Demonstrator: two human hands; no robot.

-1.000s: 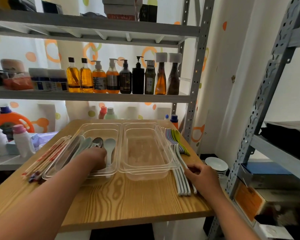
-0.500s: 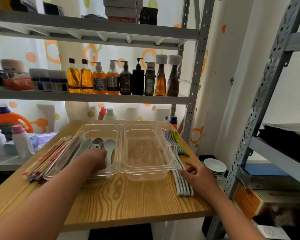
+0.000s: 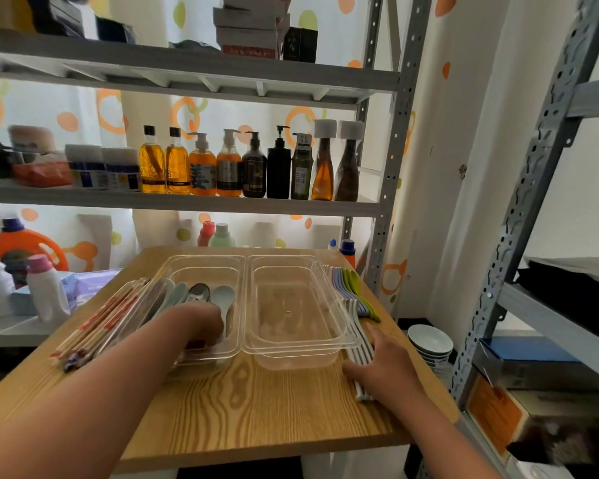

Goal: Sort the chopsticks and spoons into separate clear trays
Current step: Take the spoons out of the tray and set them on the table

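Two clear trays stand side by side on the wooden table [image 3: 242, 402]. The left tray [image 3: 237, 305] holds several spoons [image 3: 222, 295]. My left hand [image 3: 196, 323] reaches into it over the spoon handles, its fingers hidden from view. The right tray [image 3: 325, 305] has nothing in it. Red-and-white chopsticks [image 3: 101, 319] lie left of the left tray. White and coloured chopsticks [image 3: 355, 305] lie right of the right tray. My right hand [image 3: 382, 364] rests flat on their near ends, fingers stretched along them.
Metal shelving with bottles [image 3: 229, 167] rises behind the table. Detergent bottles [image 3: 45, 288] stand on a low shelf at the left. A stack of bowls [image 3: 429, 342] sits below the table's right edge, beside a second metal rack [image 3: 519, 236].
My right hand slid left from the table's right edge onto the white chopsticks. My left hand stayed in the left tray.
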